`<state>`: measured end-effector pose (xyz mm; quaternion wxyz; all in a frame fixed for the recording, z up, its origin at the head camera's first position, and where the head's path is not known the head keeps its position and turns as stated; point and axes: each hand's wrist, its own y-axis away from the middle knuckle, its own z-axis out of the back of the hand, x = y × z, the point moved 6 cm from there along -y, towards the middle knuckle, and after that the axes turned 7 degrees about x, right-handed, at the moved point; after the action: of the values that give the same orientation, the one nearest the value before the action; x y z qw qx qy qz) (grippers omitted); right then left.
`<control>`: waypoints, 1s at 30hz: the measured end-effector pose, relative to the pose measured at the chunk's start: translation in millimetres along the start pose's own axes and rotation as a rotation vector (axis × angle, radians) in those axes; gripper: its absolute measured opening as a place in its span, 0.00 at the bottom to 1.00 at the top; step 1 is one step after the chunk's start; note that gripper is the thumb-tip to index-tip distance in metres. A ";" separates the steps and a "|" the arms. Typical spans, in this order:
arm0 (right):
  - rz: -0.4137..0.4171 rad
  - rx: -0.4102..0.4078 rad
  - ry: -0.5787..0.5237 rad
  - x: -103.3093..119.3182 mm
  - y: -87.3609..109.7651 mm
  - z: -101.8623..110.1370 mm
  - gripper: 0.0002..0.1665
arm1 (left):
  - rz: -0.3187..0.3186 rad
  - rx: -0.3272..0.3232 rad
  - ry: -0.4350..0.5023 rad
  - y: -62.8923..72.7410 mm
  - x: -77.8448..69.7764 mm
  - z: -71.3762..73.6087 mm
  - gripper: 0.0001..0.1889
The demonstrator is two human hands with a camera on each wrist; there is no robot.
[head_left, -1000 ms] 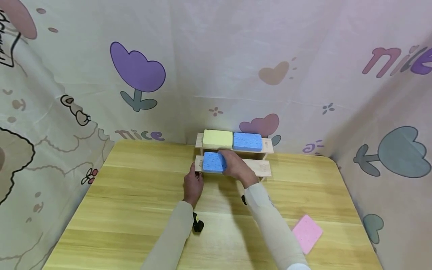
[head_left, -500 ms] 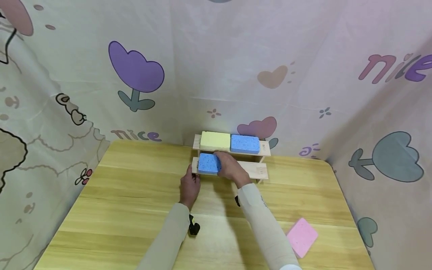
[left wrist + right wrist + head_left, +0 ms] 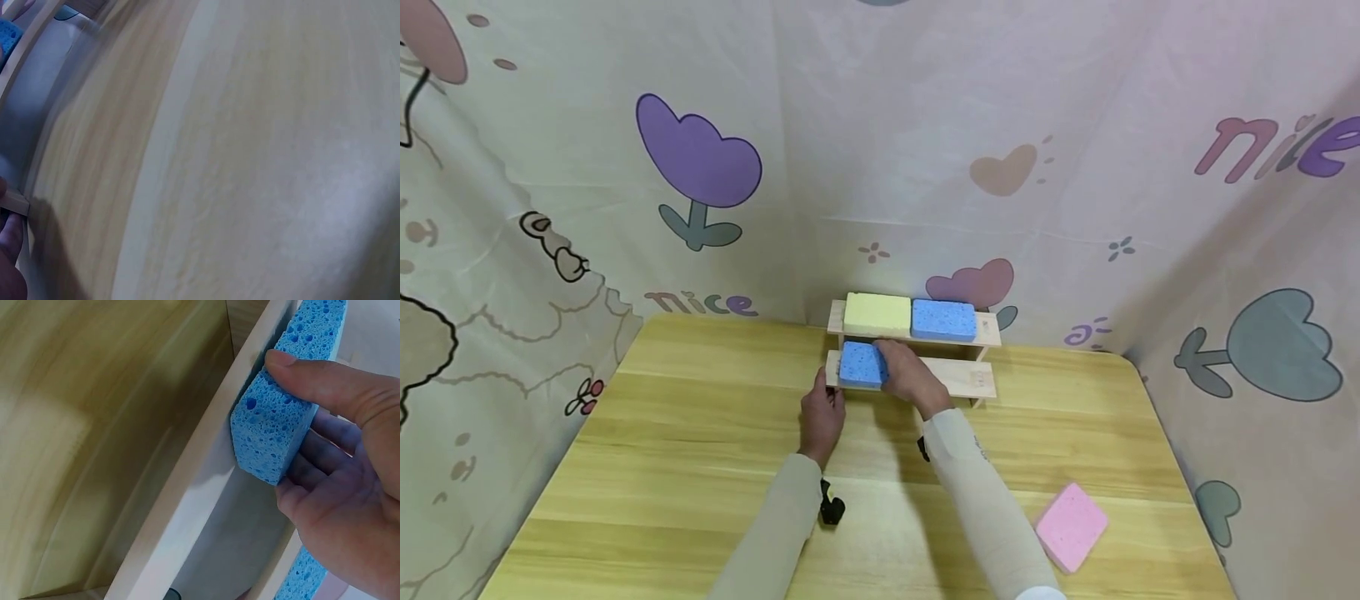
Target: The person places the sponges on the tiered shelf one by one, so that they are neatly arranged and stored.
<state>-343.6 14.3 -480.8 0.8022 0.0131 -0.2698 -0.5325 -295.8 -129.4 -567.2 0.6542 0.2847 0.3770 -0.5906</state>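
A blue sponge (image 3: 861, 364) lies at the left part of the lower tier of a two-tier wooden rack (image 3: 958, 377). My right hand (image 3: 913, 377) grips this sponge from its right end. In the right wrist view the thumb (image 3: 325, 381) presses along the sponge's front side, with the fingers behind. My left hand (image 3: 822, 417) holds the left end of the lower tier, thumb up against its edge. Only a bit of that hand and the rack's wood shows at the left border of the left wrist view.
On the upper tier a yellow sponge (image 3: 877, 313) and a second blue sponge (image 3: 943, 320) sit side by side. A pink sponge (image 3: 1072, 527) lies on the wooden table (image 3: 685, 467), right of the right forearm. A printed curtain (image 3: 865, 150) hangs behind the rack.
The held blue sponge has shifted slightly left along the lower tier with my right hand. My left hand keeps its hold on the rack. The head view has turned a little.
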 end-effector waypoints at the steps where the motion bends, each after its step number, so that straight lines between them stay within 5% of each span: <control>1: 0.004 0.001 0.004 0.0 -0.6 -0.8 0.48 | -0.003 -0.005 0.005 0.5 -0.8 0.9 0.30; 17: -0.039 0.051 0.089 1.7 -6.7 -3.9 0.44 | -0.059 -0.055 -0.011 2.0 -6.9 4.7 0.27; 30: -0.046 0.067 0.106 1.5 -11.6 -4.3 0.45 | -0.045 -0.028 0.009 1.7 -3.7 2.9 0.28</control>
<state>-351.1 6.9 -487.4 0.8022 0.0742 -0.2441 -0.5399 -293.8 -129.5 -562.7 0.6429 0.2695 0.3944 -0.5987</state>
